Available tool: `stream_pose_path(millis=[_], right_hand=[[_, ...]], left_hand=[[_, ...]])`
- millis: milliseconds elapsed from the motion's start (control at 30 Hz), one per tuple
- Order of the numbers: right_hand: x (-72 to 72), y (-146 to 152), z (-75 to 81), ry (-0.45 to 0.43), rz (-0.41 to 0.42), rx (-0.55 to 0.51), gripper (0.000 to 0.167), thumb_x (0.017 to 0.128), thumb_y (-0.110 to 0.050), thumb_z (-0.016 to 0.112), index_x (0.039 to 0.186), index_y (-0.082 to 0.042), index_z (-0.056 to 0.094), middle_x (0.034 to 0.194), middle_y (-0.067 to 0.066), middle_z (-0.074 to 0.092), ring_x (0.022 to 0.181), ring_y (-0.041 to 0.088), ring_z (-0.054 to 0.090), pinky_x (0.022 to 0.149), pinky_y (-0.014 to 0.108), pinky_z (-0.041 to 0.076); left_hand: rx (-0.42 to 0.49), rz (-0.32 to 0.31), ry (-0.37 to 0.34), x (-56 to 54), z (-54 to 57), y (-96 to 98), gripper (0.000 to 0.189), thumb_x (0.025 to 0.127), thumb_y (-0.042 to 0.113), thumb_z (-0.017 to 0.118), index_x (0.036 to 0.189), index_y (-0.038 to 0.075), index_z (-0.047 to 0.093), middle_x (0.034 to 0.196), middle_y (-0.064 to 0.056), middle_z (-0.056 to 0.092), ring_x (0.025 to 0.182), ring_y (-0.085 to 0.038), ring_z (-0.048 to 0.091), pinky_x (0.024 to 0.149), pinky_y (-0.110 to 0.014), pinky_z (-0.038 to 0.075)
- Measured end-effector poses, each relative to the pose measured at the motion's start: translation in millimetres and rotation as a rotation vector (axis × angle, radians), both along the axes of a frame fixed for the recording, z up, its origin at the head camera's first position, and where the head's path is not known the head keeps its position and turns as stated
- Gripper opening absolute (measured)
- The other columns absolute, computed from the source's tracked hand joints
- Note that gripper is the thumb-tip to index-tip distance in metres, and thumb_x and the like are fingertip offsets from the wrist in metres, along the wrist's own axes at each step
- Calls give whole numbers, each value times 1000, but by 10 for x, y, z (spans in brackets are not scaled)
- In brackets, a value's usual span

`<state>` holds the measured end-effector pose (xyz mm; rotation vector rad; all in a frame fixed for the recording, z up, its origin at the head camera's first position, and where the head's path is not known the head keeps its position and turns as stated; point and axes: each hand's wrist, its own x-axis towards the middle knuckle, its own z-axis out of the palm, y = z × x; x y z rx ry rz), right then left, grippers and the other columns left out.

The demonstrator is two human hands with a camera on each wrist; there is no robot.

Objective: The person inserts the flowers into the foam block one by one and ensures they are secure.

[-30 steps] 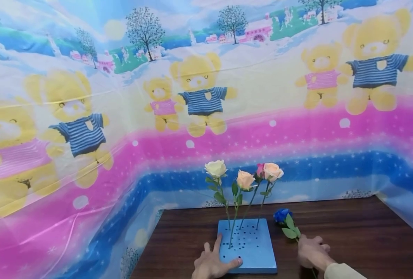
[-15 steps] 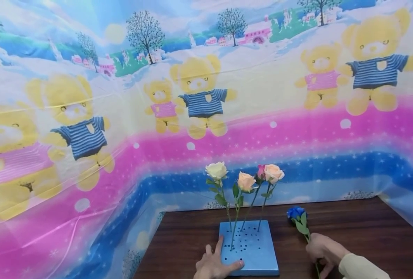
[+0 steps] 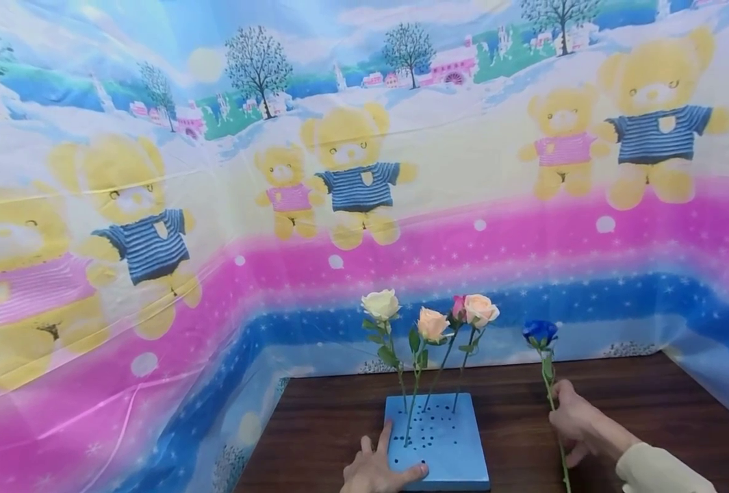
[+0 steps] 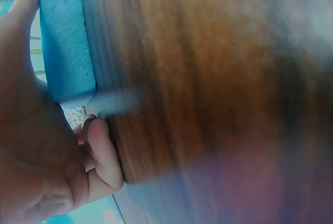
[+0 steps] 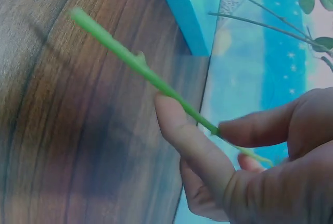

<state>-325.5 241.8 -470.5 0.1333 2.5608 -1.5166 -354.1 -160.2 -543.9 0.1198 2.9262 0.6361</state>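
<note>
A blue artificial rose (image 3: 539, 332) on a long green stem (image 5: 119, 52) stands nearly upright at the right of the head view. My right hand (image 3: 576, 421) pinches the stem between thumb and fingers, below the leaves. In the right wrist view the stem's cut end points away above the table. Spread fingers of my left hand (image 3: 373, 469) rest on the left side of a light blue board (image 3: 453, 462), its thumb laid over the near part. Small holes dot the board, and a white rose (image 3: 380, 305), two peach roses (image 3: 432, 324) and a pink rose (image 3: 459, 307) stand in it.
The dark wooden table (image 3: 321, 411) extends on both sides of the board. A printed backdrop (image 3: 216, 294) with teddy bears rises behind and at the left. Flower stems and leaves stick up tall from the board's back half.
My right hand has lifted the blue rose from lying on the table to nearly upright and shifted it right. My left hand has stayed at the board.
</note>
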Motion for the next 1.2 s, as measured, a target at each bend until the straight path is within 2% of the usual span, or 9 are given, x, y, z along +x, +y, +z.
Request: stream_pose_path(millis=[133, 200, 267, 333, 433, 567, 733, 933, 1200], right_hand=[[13, -6, 30, 127, -19, -26, 52, 105, 12, 41, 150, 6, 15, 126, 49, 39, 83, 38, 59, 62, 57, 65], [16, -8, 51, 160, -20, -39, 55, 105, 14, 40, 151, 6, 12, 137, 54, 31, 94, 51, 62, 63, 58, 65], [12, -9, 69, 179, -18, -43, 56, 105, 15, 39, 152, 6, 11, 141, 56, 27, 107, 62, 61, 64, 58, 65], [8, -1, 78, 206, -18, -25, 57, 104, 15, 39, 153, 5, 11, 137, 54, 35, 113, 64, 61, 63, 56, 66], [5, 18, 86, 284, -28, -15, 58, 107, 14, 42, 156, 4, 13, 122, 42, 51, 100, 51, 68, 61, 53, 66], [-10, 39, 112, 429, -49, -35, 60, 110, 11, 49, 161, -1, 19, 114, 26, 57, 98, 37, 68, 63, 49, 66], [2, 38, 161, 606, -39, -17, 61, 113, 7, 53, 165, -7, 24, 122, 26, 58, 106, 35, 67, 68, 39, 66], [-24, 45, 201, 776, -6, -50, 56, 111, 10, 57, 159, -8, 33, 113, 23, 60, 93, 12, 68, 69, 36, 67], [-22, 17, 218, 879, 36, -154, 57, 109, 14, 58, 157, -5, 34, 109, 25, 58, 91, 13, 71, 72, 41, 68]], left_hand=[[5, -1, 0, 5, -9, -7, 122, 81, 94, 71, 174, 23, 38, 142, -31, 52, 105, -44, 64, 84, -74, 53], [5, 0, -1, 11, -4, -7, 121, 81, 94, 71, 174, 23, 39, 146, -32, 51, 105, -45, 64, 85, -74, 53], [5, 3, -4, 11, -4, -12, 120, 82, 93, 71, 174, 23, 39, 147, -33, 50, 105, -46, 65, 85, -74, 53], [7, 4, -5, 12, -6, -14, 120, 82, 93, 72, 174, 23, 40, 146, -33, 51, 103, -45, 64, 84, -74, 53], [4, 4, -4, 16, -10, -13, 120, 82, 93, 71, 174, 23, 40, 145, -33, 51, 103, -45, 64, 84, -73, 53], [-8, 10, -4, 1, -27, -8, 122, 80, 96, 70, 174, 24, 39, 151, -34, 49, 108, -47, 66, 84, -72, 54], [-12, 19, -6, -14, -34, -1, 124, 79, 97, 70, 174, 24, 39, 154, -35, 48, 108, -47, 67, 86, -74, 53], [-15, 20, -6, 3, -7, 11, 123, 80, 97, 69, 175, 25, 39, 145, -31, 52, 97, -42, 65, 84, -73, 52], [-13, 19, 1, 22, -5, 6, 122, 80, 96, 70, 175, 26, 39, 134, -27, 53, 90, -38, 62, 82, -71, 51]])
